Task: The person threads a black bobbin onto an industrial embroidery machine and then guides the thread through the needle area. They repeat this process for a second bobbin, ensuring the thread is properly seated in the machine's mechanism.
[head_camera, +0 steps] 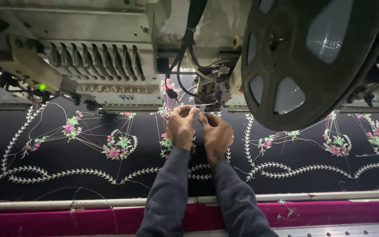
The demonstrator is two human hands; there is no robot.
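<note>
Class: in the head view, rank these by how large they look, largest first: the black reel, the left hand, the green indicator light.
1. black reel, though it hangs nearer the camera, which exaggerates it.
2. left hand.
3. green indicator light.

Big reel crowding right side.

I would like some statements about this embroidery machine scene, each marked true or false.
1. Both hands, the left hand and the right hand, reach under the machine head. True.
2. The cloth is white. False: it is dark, with pink and green flowers.
3. A large dark reel hangs at the upper right. True.
4. The hands rest far apart. False: their fingertips almost meet, pinching a thin strip.
5. The sleeves are red. False: they are grey-blue.
</note>
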